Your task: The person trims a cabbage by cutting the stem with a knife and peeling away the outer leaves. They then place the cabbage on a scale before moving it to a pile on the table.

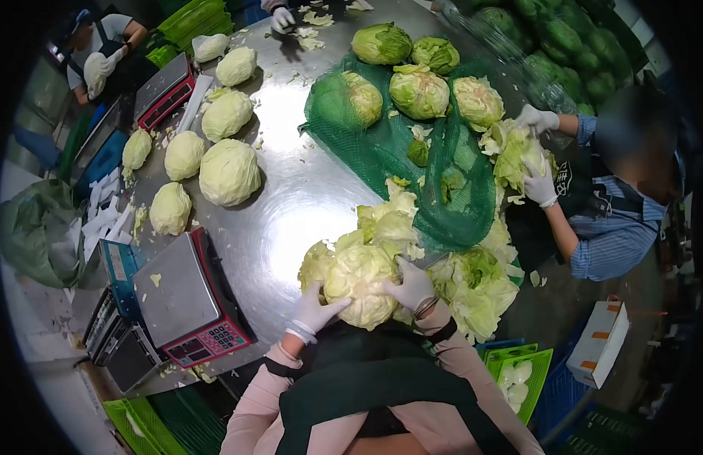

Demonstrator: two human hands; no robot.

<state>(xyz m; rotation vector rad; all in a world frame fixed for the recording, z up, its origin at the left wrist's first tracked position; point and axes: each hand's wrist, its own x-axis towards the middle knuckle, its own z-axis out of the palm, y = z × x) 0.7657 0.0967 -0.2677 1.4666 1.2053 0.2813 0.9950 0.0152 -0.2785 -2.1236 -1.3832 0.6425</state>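
A pale green cabbage [360, 282] sits between my two gloved hands at the near edge of the metal table. My left hand [319, 307] grips its left side, fingers pressed along the lower leaves. On the other side my right hand [409, 287] holds it, thumb and fingers against the leaves. Loose cabbage leaves [394, 222] lie just behind it, and a pile of cut-off leaves [477, 284] is to the right of my right hand. The cabbage's underside is hidden.
Several trimmed cabbages [229, 173] stand at left, beside a red scale [186, 296]. A green net bag [450, 212] with untrimmed cabbages [419, 92] spreads across the right. There a co-worker's gloved hands [539, 182] hold another cabbage. A green crate [535, 379] stands below the table.
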